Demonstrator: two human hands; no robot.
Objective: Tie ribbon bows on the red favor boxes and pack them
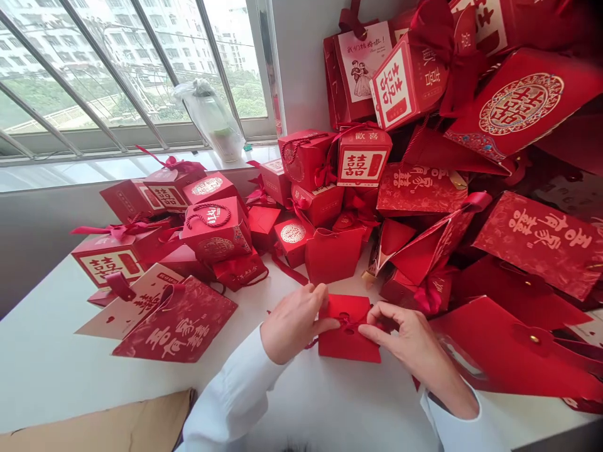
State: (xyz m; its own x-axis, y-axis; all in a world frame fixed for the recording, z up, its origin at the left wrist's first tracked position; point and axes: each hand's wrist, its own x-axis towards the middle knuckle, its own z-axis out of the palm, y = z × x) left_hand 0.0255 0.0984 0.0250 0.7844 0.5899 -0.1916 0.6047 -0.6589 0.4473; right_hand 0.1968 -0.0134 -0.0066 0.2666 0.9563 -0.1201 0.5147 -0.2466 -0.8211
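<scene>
A small red gift box (351, 350) with dark scalloped cut-outs on its top sits on the white table in front of me. Over those cut-outs runs a thin dark red cord (347, 322). From the left, my left hand (296, 321) reaches over the box's edge, fingers curled and thumb pressed toward the cord. On the opposite side my right hand (406, 334) pinches the cord between thumb and fingertips. The exact contact points are partly hidden by the fingers.
Red gift boxes (217, 229) with ribbons crowd the table's back left. Beside them stands a patterned red bag (176, 320). More red bags (541, 238) pile up on the right. Brown cardboard (103, 424) lies front left; a plastic-wrapped cup (226, 141) stands on the windowsill.
</scene>
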